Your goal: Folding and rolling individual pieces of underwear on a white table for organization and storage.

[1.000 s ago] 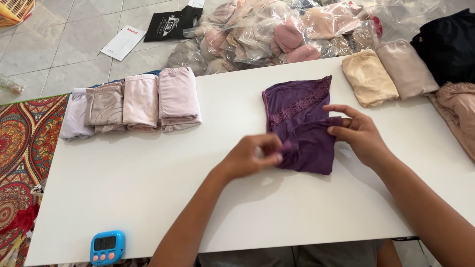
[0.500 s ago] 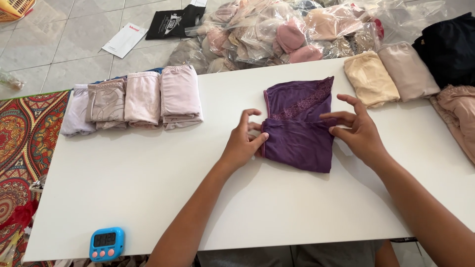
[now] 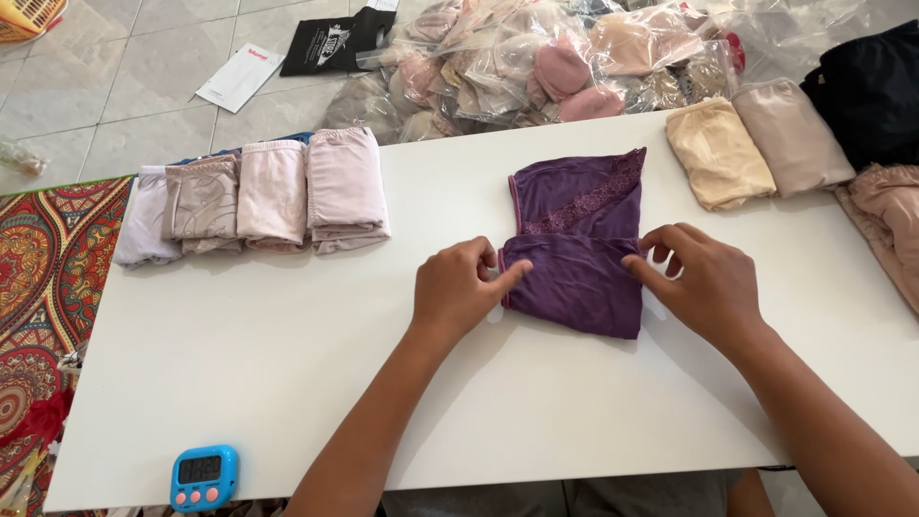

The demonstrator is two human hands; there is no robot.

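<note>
Moved down onto the lower half of the purple garment since half a second ago, both hands now flanking the fold instead of hovering at its upper edges. Left hand flat on the table, fingers loosely curled, index tip pressed against the garment's left edge at the fold line, nothing gripped. Right hand spread over the right edge, fingers part open and bent, tips touching the cloth, pinch or plain press impossible to tell. Purple garment near the table's middle, slightly toward the far side, lower part folded up over the upper part, lace strip running diagonally across the upper section. Row of four folded pale garments at far left of the table, side by side and touching, in lilac, beige and pink tones. Tan folded piece and pinkish-beige folded piece at far right, just beside each other, black cloth beyond them, another beige piece at the right edge. Blue timer at the near left corner. Pile of clear bags holding more garments on the tiled floor behind the table. Patterned rug at left.
</note>
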